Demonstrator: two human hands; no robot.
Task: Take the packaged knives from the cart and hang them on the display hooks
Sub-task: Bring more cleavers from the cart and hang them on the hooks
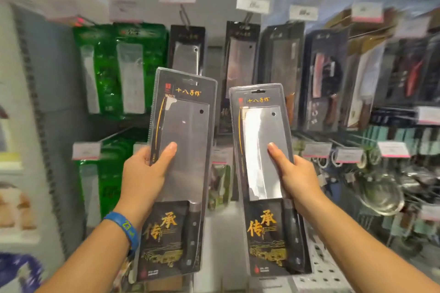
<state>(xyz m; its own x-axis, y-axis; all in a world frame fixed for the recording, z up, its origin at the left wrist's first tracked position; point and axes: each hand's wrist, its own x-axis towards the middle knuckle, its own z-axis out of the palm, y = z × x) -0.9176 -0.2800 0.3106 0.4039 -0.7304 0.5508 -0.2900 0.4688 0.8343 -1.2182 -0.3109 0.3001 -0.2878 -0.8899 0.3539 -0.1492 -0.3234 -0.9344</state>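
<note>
I hold two packaged cleavers upright in front of the display wall. My left hand (145, 173) grips the left packaged knife (188, 126) at its left edge, thumb on the clear blister. My right hand (297, 176) grips the right packaged knife (259, 147) at its right edge, thumb on the blade window. Both packs are black cards with gold characters and a hang slot at the top. Behind them, similar black knife packs (187, 50) hang on display hooks (184, 15) with price tags above. The cart is out of view.
Green knife packs (123, 66) hang at the left in two rows. More dark knife packs (326, 78) fill the hooks to the right. Metal strainers (381, 192) and tools hang at lower right. A pegboard panel (323, 266) shows below the packs. A shelf end stands at far left.
</note>
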